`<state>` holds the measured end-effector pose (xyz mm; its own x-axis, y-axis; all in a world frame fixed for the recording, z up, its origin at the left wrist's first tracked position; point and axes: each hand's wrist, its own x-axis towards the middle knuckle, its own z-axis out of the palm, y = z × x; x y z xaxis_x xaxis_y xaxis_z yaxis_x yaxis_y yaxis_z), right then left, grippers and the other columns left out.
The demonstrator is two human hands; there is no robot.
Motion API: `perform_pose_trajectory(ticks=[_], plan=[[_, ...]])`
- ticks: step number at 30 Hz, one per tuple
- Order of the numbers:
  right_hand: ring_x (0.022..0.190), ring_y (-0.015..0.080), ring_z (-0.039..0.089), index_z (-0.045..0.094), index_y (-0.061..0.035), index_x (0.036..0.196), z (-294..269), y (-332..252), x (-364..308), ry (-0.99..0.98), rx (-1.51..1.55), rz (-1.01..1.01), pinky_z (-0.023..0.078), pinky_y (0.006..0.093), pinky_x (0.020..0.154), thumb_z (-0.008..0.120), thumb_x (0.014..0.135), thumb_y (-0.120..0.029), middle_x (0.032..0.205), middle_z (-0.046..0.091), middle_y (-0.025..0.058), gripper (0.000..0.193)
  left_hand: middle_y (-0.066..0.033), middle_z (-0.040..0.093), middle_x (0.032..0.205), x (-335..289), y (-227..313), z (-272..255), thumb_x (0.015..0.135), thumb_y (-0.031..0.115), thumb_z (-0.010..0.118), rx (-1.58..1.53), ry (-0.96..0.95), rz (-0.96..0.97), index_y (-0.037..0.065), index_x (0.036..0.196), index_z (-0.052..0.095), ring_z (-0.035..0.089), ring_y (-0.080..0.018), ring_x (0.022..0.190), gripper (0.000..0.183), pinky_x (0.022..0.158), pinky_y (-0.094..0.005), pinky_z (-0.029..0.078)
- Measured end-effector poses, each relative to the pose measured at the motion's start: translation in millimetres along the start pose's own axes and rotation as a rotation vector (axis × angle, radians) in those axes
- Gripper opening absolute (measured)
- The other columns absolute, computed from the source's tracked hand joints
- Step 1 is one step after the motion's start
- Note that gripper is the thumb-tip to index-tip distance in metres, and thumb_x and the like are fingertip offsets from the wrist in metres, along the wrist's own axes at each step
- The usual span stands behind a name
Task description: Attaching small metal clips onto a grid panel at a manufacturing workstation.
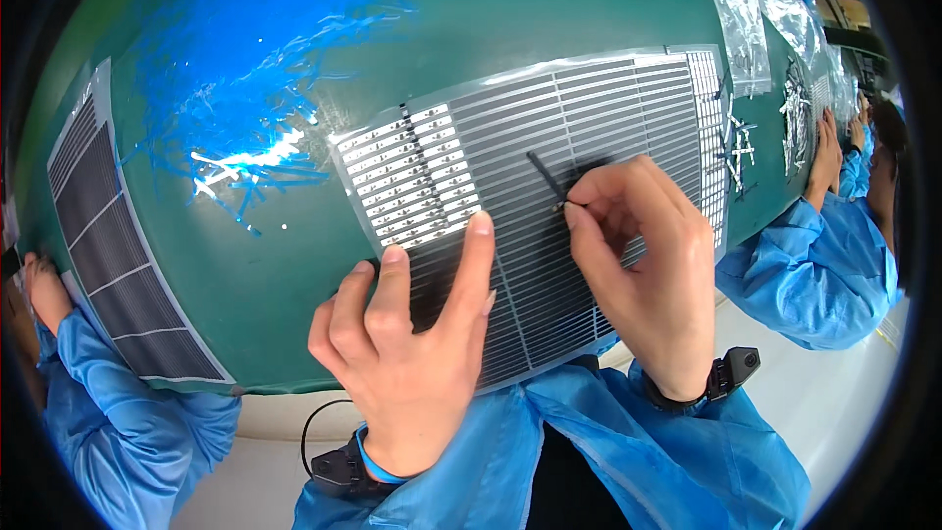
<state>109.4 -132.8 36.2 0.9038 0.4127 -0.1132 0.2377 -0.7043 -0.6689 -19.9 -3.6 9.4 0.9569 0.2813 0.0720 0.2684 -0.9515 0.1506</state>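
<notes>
Right hand pinches thin dark strip, which slants up-left over the slotted sheet. Left hand, fingers spread open, presses the sheet's near-left part.

Bright overhead light, glare on green table (fisheye-bent edges), sharp focus

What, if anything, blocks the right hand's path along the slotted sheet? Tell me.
Nothing visible does. The right hand pinches a thin dark strip lifted off the grey slotted sheet. The left hand presses the sheet's near left part, apart from the strip.
</notes>
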Motion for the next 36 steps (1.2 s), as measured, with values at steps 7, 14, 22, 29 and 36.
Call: perform_pose_trajectory(ticks=[7, 14, 22, 29, 36], plan=[[0.069, 0.0272, 0.068, 0.063, 0.0008, 0.092, -8, 5, -1, -0.052, -0.045, -0.035, 0.054, 0.036, 0.06, 0.073, 0.084, 0.003, 0.083, 0.062, 0.0129, 0.013, -0.0166, 0.055, 0.128, -3, -19, -12, 0.094, 0.021, 0.068, -0.356, 0.081, -0.005, 0.004, 0.131, 0.069, 0.05, -0.0315, 0.114, 0.041, 0.096, -0.0444, 0.041], [0.07, 0.0336, 0.065, 0.061, 0.0015, 0.094, -9, 1, -2, -0.035, -0.145, -0.057, 0.053, 0.0409, 0.063, 0.073, 0.083, 0.003, 0.082, 0.063, 0.0145, 0.016, -0.0142, 0.065, 0.108, -3, -19, -16, 0.094, 0.02, 0.064, -0.48, 0.168, 0.004, -0.002, 0.115, 0.075, 0.056, -0.0301, 0.1, 0.032, 0.086, -0.0423, 0.046], [0.069, 0.032, 0.066, 0.063, 0.001, 0.089, -11, -3, -3, -0.02, -0.209, -0.032, 0.052, 0.04, 0.062, 0.072, 0.082, 0.004, 0.081, 0.063, 0.0136, 0.011, -0.0056, 0.07, 0.094, -5, -19, -17, 0.079, 0.008, 0.069, -0.621, 0.213, 0.178, 0.006, 0.105, 0.079, 0.06, -0.0224, 0.083, 0.028, 0.075, -0.0333, 0.045], [0.07, 0.029, 0.066, 0.063, 0.0004, 0.089, -30, -1, -3, -0.299, -0.007, -0.279, 0.053, 0.0377, 0.059, 0.073, 0.078, 0.006, 0.081, 0.062, 0.0116, 0.017, -0.0059, 0.07, 0.095, 5, -11, -14, 0.07, 0.007, 0.082, -0.681, 0.244, 0.131, 0.006, 0.109, 0.078, 0.061, -0.0212, 0.083, 0.039, 0.077, -0.0331, 0.045], [0.07, 0.0289, 0.067, 0.065, 0.0024, 0.096, -28, -11, -6, -0.529, 0.255, -0.377, 0.055, 0.0373, 0.061, 0.075, 0.082, 0.004, 0.084, 0.065, 0.0137, 0.018, -0.0028, 0.069, 0.081, 3, -23, -18, 0.059, 0.005, 0.088, -0.894, 0.063, 0.063, 0.008, 0.089, 0.082, 0.059, -0.0192, 0.075, 0.03, 0.069, -0.0334, 0.043]])
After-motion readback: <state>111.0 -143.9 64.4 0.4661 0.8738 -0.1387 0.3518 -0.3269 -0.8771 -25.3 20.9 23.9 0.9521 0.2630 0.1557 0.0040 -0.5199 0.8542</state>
